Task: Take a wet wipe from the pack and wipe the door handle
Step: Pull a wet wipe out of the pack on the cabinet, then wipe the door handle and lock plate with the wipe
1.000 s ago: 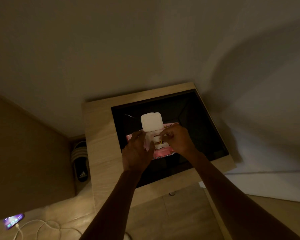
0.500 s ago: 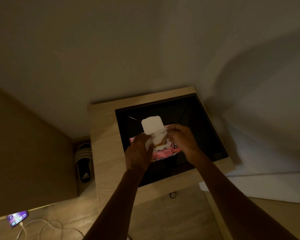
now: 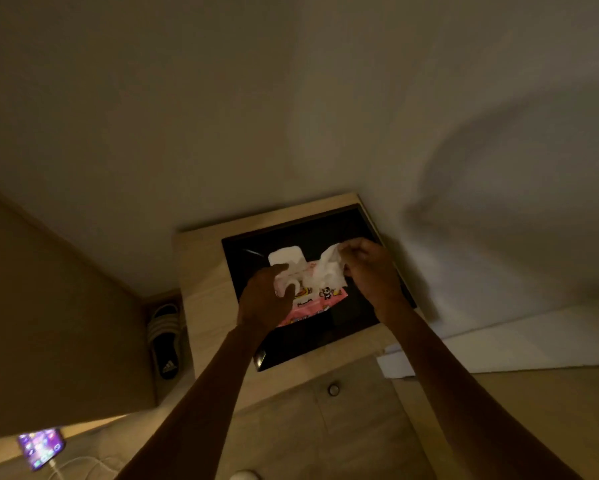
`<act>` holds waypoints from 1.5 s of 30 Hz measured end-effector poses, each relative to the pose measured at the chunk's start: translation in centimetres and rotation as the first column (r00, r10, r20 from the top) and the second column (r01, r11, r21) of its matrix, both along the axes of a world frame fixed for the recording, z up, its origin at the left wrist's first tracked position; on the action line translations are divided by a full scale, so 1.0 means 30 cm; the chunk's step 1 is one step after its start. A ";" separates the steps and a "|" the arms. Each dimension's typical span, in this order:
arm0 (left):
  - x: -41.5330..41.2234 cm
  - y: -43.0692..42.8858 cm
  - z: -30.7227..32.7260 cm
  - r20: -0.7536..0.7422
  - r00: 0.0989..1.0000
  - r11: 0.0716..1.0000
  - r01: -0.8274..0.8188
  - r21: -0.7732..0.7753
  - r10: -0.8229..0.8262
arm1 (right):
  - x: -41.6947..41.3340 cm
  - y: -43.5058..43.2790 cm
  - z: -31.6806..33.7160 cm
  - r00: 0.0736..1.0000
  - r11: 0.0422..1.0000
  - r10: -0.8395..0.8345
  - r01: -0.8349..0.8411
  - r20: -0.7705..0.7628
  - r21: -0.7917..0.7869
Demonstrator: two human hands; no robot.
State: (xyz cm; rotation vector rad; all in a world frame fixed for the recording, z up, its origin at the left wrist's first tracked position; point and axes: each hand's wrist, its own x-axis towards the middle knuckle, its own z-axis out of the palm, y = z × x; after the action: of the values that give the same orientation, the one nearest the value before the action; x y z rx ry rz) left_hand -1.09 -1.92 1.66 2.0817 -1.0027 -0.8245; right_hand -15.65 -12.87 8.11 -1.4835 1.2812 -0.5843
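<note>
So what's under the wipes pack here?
The pink wipes pack rests on the black surface set in the wooden cabinet top. The spot directly beneath is covered.

Dim warm light, large soft wall shadow, wide-angle edge distortion

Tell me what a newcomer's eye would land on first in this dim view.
The white wet wipe, the brightest thing here, is pinched by the right hand and stretches up from the pink pack. The left hand holds that pack on the black top of the wooden cabinet, centre frame. The pack's white lid stands flipped open, and a lit phone glows at the lower left corner.
</note>
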 end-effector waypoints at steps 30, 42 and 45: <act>-1.031 0.775 1.445 -0.462 0.654 0.801 0.477 -0.363 -0.599 | -1.152 1.342 1.308 0.573 0.630 -0.723 0.776 0.386 0.026; -1.354 1.110 1.447 -0.519 0.517 0.673 0.722 -0.164 -0.681 | -1.641 1.842 1.446 0.387 0.449 -0.821 0.892 0.421 0.056; -1.434 1.112 1.464 -0.479 0.428 0.521 0.850 -0.074 -0.766 | -1.704 1.881 1.523 0.501 0.490 -0.824 0.864 0.265 -0.111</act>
State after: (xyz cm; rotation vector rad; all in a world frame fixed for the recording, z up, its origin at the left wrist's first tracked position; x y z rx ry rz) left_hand -44.12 31.44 45.58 1.2717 -1.7248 -1.8661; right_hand -66.77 43.55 53.81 -0.8139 1.8256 -1.5418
